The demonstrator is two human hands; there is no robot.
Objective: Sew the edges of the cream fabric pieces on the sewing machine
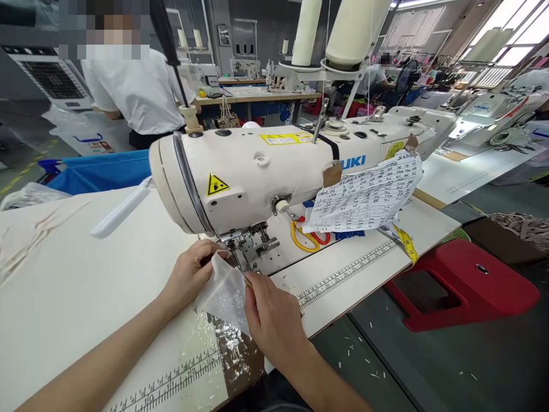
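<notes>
My left hand (194, 276) is closed, its fingertips pinching the upper edge of a thin white piece of fabric (221, 292) just under the needle area of a white sewing machine (244, 171). On the other side of the fabric, my right hand (274, 312) is closed around a thin metal tool (241, 270), which looks like tweezers. The tool's tip points up toward the needle and presser foot (235, 243). Part of the fabric hangs between both hands, over the table's front edge. My fingers hide the exact grip.
Yellow- and red-handled scissors (306, 236) lie behind the machine's needle area. A handwritten sheet (364, 194) hangs on the machine, near a yellow tape measure (406, 245). Printed rulers (347, 272) mark the white table (86, 286). A red stool (467, 280) stands right; a person (132, 91) is ahead.
</notes>
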